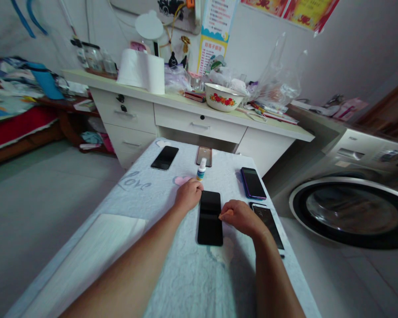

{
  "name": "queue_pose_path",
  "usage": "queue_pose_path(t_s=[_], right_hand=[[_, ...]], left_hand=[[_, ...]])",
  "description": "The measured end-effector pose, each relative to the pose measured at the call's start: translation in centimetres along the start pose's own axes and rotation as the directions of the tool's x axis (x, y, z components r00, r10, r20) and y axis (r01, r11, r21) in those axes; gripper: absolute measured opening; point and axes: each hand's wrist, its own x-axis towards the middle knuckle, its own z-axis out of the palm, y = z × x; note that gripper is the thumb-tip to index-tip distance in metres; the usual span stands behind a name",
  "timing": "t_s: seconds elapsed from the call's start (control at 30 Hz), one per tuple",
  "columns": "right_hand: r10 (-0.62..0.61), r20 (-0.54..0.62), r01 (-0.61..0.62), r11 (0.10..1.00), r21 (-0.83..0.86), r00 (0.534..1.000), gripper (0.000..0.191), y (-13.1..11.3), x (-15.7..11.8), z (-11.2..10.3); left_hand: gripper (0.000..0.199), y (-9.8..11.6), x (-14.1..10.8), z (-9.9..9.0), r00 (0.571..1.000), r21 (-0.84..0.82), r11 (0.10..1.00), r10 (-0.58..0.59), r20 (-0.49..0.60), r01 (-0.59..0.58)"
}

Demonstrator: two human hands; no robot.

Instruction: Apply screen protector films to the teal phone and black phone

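Observation:
A black smartphone [210, 225] lies screen up on the patterned cloth between my hands. My left hand [187, 195], fingers curled together, rests at its upper left corner; I cannot tell whether anything is gripped there. On the other side, my right hand [241, 216] is closed at the phone's right edge. A small orange-tan tip shows at its fingers, too unclear to name. Just beyond my left hand stands a small white-capped bottle [201, 169] with a blue and yellow label. A white-framed phone [268, 225] lies partly behind my right wrist.
Around the cloth-covered table [182, 282] lie another black phone [166, 157], a brownish phone or case [204, 156] and a purple-blue edged phone [253, 183]. A white counter [202, 123] with drawers carries a flowered bowl [223, 98]. A washing machine [358, 152] stands at right.

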Motion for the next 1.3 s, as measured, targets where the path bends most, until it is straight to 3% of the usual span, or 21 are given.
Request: queue_pose_path(t_s=[0.2, 0.47, 0.67, 1.03, 1.3], right_hand=[[0.008, 0.076, -0.010, 1.000, 0.029, 0.997, 0.007, -0.5, -0.4, -0.5], [-0.045, -0.135, 0.031, 0.994, -0.100, 0.990, 0.012, -0.1, 0.6, 0.9], [-0.049, -0.150, 0.032, 0.993, -0.114, 0.987, 0.012, -0.1, 0.9, 1.1], [-0.050, -0.038, 0.045, 0.991, -0.123, 0.998, 0.011, -0.7, 0.4, 0.5], [-0.049, 0.148, 0.017, 0.978, 0.207, 0.988, 0.007, 0.1, -0.8, 0.8]], left_hand=[[0.024, 0.1, 0.0, -0.1, 1.000, 0.000, 1.000, -0.014, 0.001, 0.014], [0.024, 0.2, 0.0, -0.2, 1.000, 0.009, 1.000, -0.012, -0.001, 0.012], [0.023, 0.1, -0.1, -0.1, 1.000, 0.009, 1.000, 0.001, -0.006, -0.001], [0.023, 0.0, 0.0, 0.0, 1.000, 0.006, 1.000, 0.009, -0.016, -0.009], [0.023, 0.0, -0.1, -0.1, 1.000, 0.006, 1.000, -0.004, 0.000, 0.004]])
